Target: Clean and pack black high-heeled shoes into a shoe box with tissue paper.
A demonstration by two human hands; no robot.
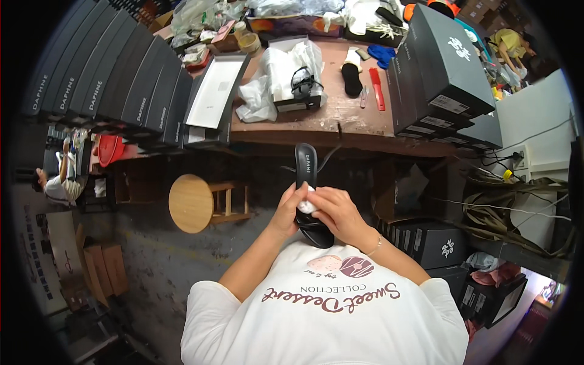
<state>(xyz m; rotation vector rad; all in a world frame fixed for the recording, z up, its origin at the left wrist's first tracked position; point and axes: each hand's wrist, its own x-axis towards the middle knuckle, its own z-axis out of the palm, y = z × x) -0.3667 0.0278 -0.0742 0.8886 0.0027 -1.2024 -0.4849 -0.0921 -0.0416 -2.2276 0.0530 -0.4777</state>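
Cluttered wooden workbench [340, 118], stacked dark shoeboxes [109, 79], both hands [286, 210] [337, 213] gripping black sandal [307, 182]

A black sandal [307, 182], insole up and toe pointing away, with a small white wad [308, 205] pressed on it.

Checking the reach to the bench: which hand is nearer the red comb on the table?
Right. The right hand lies below the red comb, on the black shoe; the left hand grips the shoe farther left.
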